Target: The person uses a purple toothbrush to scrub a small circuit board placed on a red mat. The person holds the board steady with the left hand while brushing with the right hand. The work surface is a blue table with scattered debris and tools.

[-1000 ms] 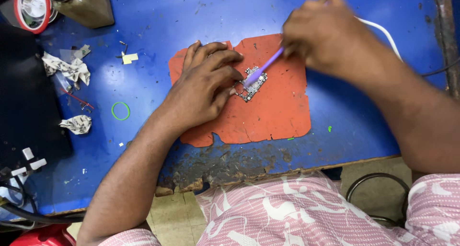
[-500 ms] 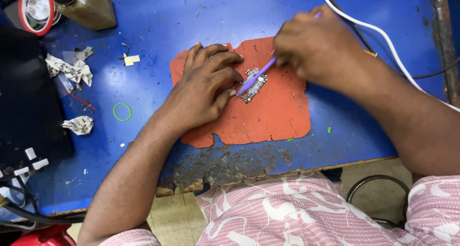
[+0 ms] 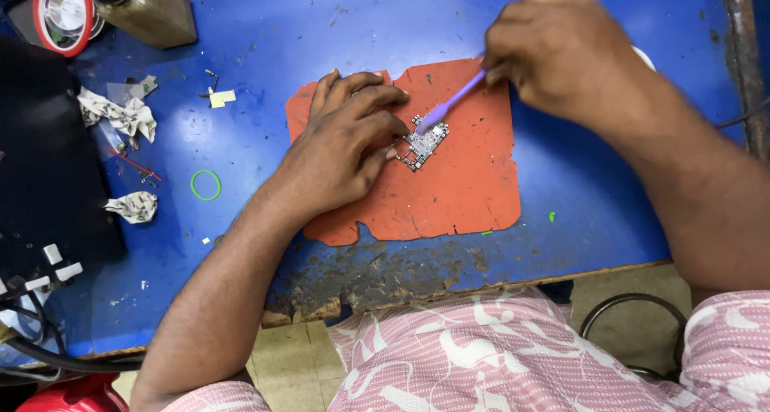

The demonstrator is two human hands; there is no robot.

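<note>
Circuit board (image 3: pixel 423 142): on orange mat (image 3: pixel 465 187), mid worktop (image 3: pixel 265 51) toward near edge. Left hand (image 3: pixel 345 143): fingertips pressing board's left edge. Right hand (image 3: pixel 553 47): grip closed on purple brush (image 3: pixel 449 103), tip touching board.

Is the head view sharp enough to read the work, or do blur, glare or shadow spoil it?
Head view: even light, no harsh glare; the circuit board and orange mat are sharp. The right hand and purple tool look slightly soft. The left hand casts only a faint shadow on the mat.
</note>
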